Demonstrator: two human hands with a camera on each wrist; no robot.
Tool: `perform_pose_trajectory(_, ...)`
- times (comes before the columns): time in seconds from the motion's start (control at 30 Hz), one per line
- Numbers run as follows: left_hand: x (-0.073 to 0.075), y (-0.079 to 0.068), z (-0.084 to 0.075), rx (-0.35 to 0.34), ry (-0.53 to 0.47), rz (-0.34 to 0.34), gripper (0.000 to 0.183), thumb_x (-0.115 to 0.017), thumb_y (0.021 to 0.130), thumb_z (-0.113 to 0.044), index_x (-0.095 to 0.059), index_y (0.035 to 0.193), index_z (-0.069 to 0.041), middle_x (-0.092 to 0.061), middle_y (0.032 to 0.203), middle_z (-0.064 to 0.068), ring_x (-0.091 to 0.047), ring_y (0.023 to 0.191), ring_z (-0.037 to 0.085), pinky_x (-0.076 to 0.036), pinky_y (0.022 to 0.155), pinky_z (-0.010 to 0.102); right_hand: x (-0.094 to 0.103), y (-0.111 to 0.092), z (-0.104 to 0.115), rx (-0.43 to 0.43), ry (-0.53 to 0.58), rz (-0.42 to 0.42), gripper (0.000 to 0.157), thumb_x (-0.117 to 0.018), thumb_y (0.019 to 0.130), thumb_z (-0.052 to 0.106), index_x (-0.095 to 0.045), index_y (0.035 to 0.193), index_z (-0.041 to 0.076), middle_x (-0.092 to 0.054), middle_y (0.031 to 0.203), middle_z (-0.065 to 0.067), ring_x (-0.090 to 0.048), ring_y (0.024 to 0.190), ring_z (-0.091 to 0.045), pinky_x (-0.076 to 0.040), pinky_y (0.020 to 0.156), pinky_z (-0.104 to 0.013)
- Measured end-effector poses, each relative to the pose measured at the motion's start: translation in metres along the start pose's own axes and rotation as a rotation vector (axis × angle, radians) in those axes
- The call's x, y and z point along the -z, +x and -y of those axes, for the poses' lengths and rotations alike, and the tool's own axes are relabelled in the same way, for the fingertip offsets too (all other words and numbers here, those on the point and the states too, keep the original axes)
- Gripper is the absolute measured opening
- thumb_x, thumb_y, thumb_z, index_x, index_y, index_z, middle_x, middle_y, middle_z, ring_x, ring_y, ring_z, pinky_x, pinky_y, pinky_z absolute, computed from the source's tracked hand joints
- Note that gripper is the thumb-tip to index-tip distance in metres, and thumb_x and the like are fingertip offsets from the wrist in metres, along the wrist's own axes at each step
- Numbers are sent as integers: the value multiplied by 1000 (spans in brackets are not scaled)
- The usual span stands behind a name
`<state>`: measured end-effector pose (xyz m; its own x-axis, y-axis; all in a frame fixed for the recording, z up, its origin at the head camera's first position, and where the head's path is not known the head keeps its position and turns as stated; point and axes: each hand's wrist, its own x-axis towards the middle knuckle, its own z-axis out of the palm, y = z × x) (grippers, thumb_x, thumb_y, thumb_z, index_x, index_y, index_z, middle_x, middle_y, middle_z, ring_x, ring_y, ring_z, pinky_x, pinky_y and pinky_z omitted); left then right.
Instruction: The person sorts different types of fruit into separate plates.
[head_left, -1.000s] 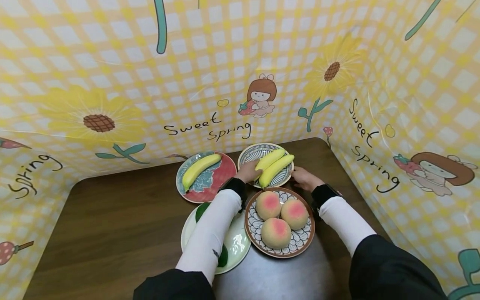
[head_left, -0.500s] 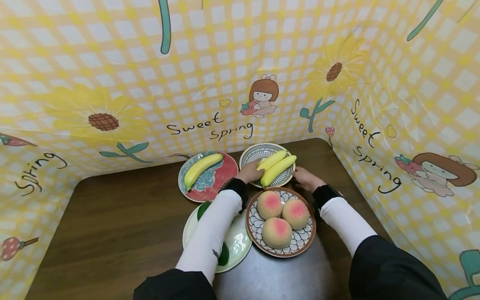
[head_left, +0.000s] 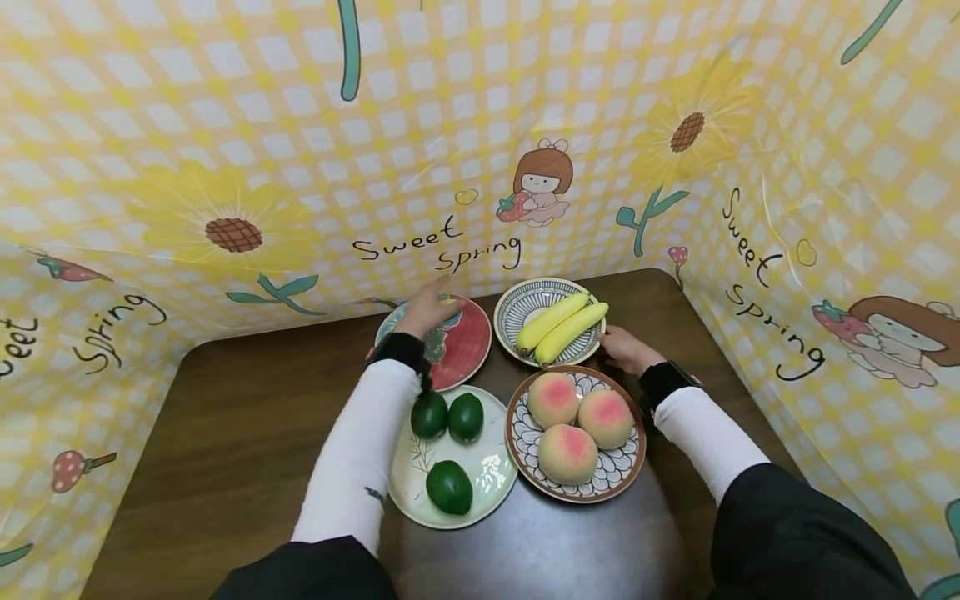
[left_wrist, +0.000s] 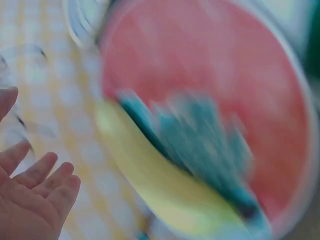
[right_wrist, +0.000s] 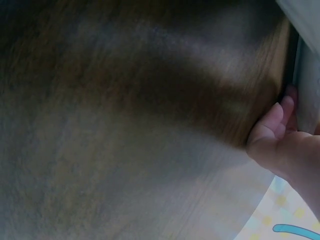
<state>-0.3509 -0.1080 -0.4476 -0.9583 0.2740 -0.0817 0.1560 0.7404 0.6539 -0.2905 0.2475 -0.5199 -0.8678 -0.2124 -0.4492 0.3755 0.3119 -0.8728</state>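
My left hand point(head_left: 429, 312) is over the left part of a red and blue plate point(head_left: 469, 346), fingers extended. In the left wrist view, a yellow banana point(left_wrist: 155, 175) lies along that plate's edge, beside the spread fingers point(left_wrist: 59, 175); the hand hides it in the head view. My right hand point(head_left: 630, 352) holds the right rim of a white plate with dark patterning point(head_left: 510, 312). Two bananas point(head_left: 564, 328) lie side by side on this plate. In the right wrist view, curled fingers point(right_wrist: 270, 125) meet the plate's pale side point(right_wrist: 310, 85) close above the wooden tabletop.
A brown-rimmed plate point(head_left: 636, 467) with three peaches point(head_left: 567, 454) stands nearest the right forearm. Left of it, a pale green plate point(head_left: 491, 496) bears three green lemon-shaped fruits point(head_left: 450, 487). Yellow checked cloth point(head_left: 420, 167) walls the back and sides of the wooden table point(head_left: 247, 425).
My left hand has left the two bananas and moved left over the red and blue plate, uncovering the green fruits. The right hand keeps its place at the rim; the head view has shifted slightly.
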Motion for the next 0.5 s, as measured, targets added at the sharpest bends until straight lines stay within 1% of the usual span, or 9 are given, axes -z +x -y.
perform_pose_trajectory(0.1,7,-6,36,42,94,-11,70,-62,100,-24,-32,158,4,-38,160,29,-37,149,45,-32,124,54,1,-2,-2,-8,-11,-2,49,-18,113,15,-21,155,-9,-43,138,-27,-37,141,-40,-26,125,-61)
perform_pose_trajectory(0.17,6,-9,57,81,139,-1,71,-64,99,-24,-33,157,4,-40,158,30,-40,147,46,-34,123,55,1,-2,-3,-13,-9,0,49,-18,112,15,-21,156,-9,-41,142,-30,-35,142,-41,-24,126,-61)
perform_pose_trajectory(0.23,2,-12,72,99,181,7,72,-66,99,-22,-34,156,6,-42,157,30,-42,145,47,-34,123,54,2,-2,-4,-13,-9,4,50,-18,112,15,-20,156,-9,-40,143,-30,-35,143,-42,-24,126,-61)
perform_pose_trajectory(0.27,0,-13,77,111,191,7,72,-67,98,-21,-35,156,6,-43,156,30,-43,144,47,-35,122,55,2,-2,-4,-10,-9,6,50,-18,112,15,-21,156,-9,-41,142,-30,-35,143,-42,-24,126,-61)
perform_pose_trajectory(0.33,-4,-13,84,139,209,-15,69,-69,95,-18,-39,154,4,-48,153,29,-47,141,46,-38,120,54,1,-1,-3,-3,-5,9,49,-19,112,15,-22,155,-9,-43,138,-28,-37,141,-41,-24,126,-61)
perform_pose_trajectory(0.4,-7,-13,87,152,242,-55,65,-68,94,-14,-45,151,3,-54,148,28,-52,137,45,-42,117,54,1,0,-2,3,-2,11,48,-19,113,15,-24,154,-9,-46,133,-25,-39,138,-39,-26,125,-61)
perform_pose_trajectory(0.5,-11,-11,87,159,289,-118,56,-64,92,-11,-52,145,2,-62,138,28,-58,129,44,-46,112,53,1,2,0,4,8,11,47,-19,113,15,-24,153,-8,-47,130,-21,-40,136,-37,-26,126,-60)
